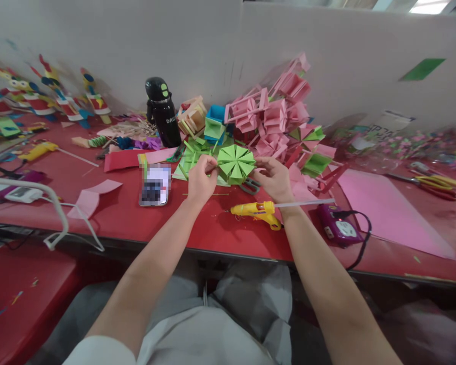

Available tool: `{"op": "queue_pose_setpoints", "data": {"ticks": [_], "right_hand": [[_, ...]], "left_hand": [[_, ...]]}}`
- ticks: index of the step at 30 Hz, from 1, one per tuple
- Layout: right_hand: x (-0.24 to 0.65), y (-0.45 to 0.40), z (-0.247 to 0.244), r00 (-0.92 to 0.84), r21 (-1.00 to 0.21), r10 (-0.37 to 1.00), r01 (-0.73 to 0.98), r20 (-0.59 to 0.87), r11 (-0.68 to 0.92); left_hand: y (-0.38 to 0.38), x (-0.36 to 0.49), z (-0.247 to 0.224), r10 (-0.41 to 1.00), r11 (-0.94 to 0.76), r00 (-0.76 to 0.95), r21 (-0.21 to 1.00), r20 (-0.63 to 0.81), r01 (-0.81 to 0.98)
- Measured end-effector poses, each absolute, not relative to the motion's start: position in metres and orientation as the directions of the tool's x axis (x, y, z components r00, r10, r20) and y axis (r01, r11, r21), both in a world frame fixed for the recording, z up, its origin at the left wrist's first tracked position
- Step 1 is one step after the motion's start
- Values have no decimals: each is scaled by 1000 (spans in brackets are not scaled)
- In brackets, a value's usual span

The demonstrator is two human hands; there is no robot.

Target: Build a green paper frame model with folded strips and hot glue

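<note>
A round green folded-paper piece (236,162), with creases fanning out from its centre, is held up over the red table (209,228). My left hand (204,177) pinches its left edge, the fingers closed on it. At the right edge, my right hand (271,176) grips it between thumb and fingers. Just below the hands lies a yellow glue gun (255,210) with a clear glue stick out of its back, its nozzle pointing left. Green paper pieces (193,154) and grey scissors (250,186) are partly hidden behind the hands and the round piece.
Pink paper constructions (275,116) are heaped behind my right hand. A black bottle (165,114) stands at the back left, with a phone (155,186) nearer. On the right are a purple power socket (340,226) with a black cable and pink sheets (391,213).
</note>
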State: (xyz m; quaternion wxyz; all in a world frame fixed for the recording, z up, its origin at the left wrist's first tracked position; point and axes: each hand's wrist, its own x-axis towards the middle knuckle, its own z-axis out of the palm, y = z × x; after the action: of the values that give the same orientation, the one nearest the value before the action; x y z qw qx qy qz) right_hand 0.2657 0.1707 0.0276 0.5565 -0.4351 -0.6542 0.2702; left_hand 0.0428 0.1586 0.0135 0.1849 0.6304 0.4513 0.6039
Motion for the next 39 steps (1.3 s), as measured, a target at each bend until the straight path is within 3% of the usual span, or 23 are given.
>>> {"op": "queue_pose_setpoints", "data": {"ticks": [9, 26, 35, 39], "right_hand": [[267, 173, 23, 2, -815, 846, 269, 533, 513], [255, 161, 31, -168, -447, 568, 456, 806, 769], [256, 165, 33, -250, -229, 386, 486, 888, 843], [259, 168, 32, -234, -243, 400, 500, 886, 831]], "left_hand": [[157, 43, 17, 787, -543, -182, 802, 590, 249], [172, 45, 9, 840, -526, -157, 851, 520, 6], [176, 44, 6, 816, -572, -91, 820, 571, 15], [178, 43, -1, 801, -595, -7, 798, 598, 95]]}}
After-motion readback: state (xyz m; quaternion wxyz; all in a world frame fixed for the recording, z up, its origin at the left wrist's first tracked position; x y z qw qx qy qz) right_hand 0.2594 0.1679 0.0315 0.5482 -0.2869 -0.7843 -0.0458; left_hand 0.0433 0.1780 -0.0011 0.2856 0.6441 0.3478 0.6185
